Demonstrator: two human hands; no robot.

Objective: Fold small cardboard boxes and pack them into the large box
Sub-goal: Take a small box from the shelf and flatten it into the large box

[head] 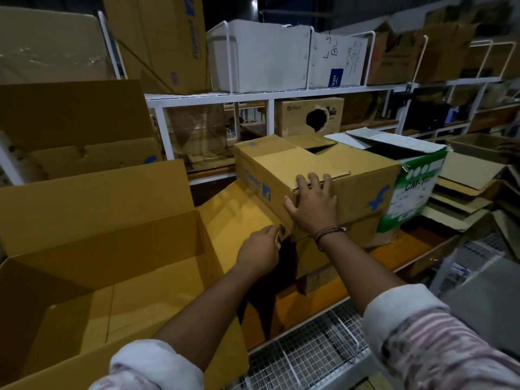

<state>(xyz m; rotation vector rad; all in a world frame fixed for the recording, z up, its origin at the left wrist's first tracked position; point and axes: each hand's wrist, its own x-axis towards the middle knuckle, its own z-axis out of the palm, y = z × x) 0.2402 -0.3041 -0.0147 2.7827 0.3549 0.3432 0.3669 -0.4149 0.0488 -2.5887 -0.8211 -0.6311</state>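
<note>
Fingers point(314, 180): right hand point(312, 205) splayed on small box point(332, 161) — left hand point(259, 249) pinching cardboard edge point(287, 231) below.

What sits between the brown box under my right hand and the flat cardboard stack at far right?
A green-and-white box with open top flaps, seen in the head view.

A person's two arms are bare from wrist to mid-forearm. The left sleeve point(152, 367), at 7 o'clock in the view, is pale cloth with faint pink mottling, rolled back into a thick, soft cuff. The right sleeve point(427, 347), at 5 o'clock, shows pink and white stripes with darker flecks, and ends in a plain pale rolled cuff. Thin dark cords point(327, 233) circle the wrist just at 6 o'clock of the right hand point(313, 206), with one small loose end showing.
</note>
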